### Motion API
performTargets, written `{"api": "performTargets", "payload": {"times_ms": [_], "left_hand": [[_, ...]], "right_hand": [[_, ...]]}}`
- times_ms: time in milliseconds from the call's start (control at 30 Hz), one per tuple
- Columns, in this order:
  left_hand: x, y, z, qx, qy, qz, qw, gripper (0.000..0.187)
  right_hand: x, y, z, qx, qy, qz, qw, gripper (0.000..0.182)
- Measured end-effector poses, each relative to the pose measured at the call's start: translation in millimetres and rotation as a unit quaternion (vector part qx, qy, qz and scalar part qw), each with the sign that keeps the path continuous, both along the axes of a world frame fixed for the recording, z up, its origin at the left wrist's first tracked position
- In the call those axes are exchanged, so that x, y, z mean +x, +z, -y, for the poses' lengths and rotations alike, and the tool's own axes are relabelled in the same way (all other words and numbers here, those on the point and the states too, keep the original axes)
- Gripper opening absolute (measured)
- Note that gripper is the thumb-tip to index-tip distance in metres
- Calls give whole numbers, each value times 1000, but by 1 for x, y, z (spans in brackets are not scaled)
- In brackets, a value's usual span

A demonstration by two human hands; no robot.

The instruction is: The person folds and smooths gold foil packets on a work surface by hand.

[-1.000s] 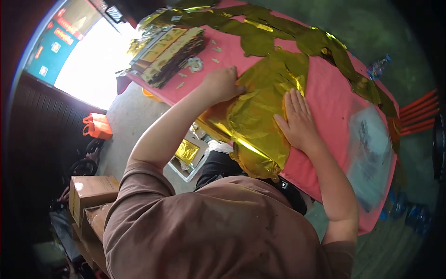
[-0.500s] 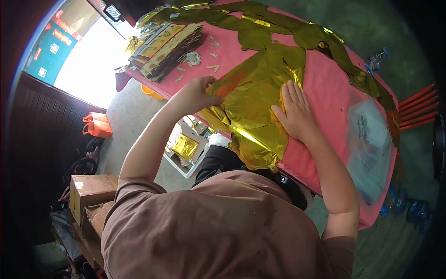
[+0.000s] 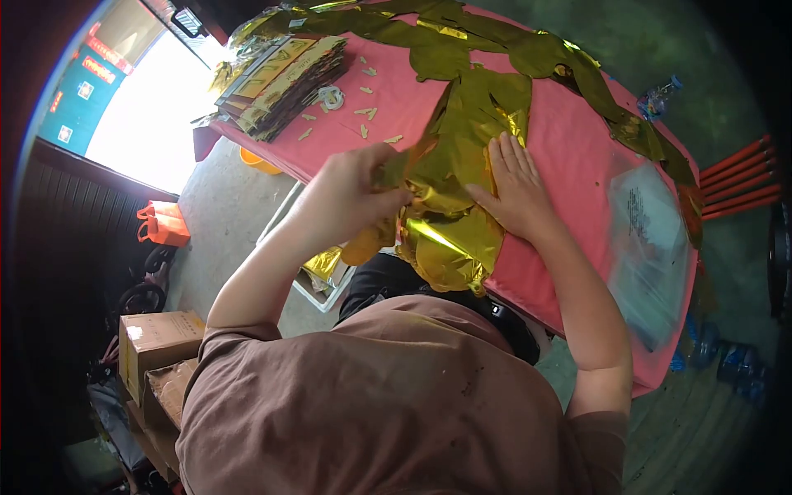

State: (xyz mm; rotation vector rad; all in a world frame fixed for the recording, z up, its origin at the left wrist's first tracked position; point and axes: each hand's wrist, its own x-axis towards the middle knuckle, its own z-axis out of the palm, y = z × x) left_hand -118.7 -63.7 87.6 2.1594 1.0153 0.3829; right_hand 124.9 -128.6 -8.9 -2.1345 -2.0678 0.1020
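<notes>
A flat gold foil balloon (image 3: 462, 177) lies wrinkled on the pink tablecloth (image 3: 569, 157), its rounded lower end at the table's near edge. My left hand (image 3: 363, 194) pinches the foil's left edge, which is drawn up and folded inward; part of the foil hangs below that hand. On the foil's right edge my right hand (image 3: 516, 190) rests flat, fingers stretched out and thumb apart. More flattened gold foil (image 3: 462, 41) stretches along the far side of the table.
Stacked printed packs (image 3: 285, 87) stand at the far left beside a white ribbon roll (image 3: 331, 98) and small scattered pieces. Clear plastic bags (image 3: 648, 247) lie on the right. Below the table sits a white bin (image 3: 318, 301); cardboard boxes (image 3: 161, 346) are at lower left.
My left hand has moved right, bringing the foil's left edge inward so the foil looks narrower. My right hand stays flat on the right edge. The whole view has shifted slightly.
</notes>
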Motion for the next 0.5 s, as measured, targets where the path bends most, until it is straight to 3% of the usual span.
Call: {"api": "performTargets", "payload": {"times_ms": [167,267,300,500], "left_hand": [[21,-1,11,47,-74,-41,995,36],[15,-1,-6,59,-18,28,998,35],[10,4,-11,38,-10,20,999,28],[-32,-14,-36,-37,23,18,999,29]], "right_hand": [[3,-2,1,14,20,10,1000,80],[2,-3,2,28,24,1,999,81],[1,-5,2,39,22,-10,999,82],[0,-4,1,30,18,-6,999,87]]}}
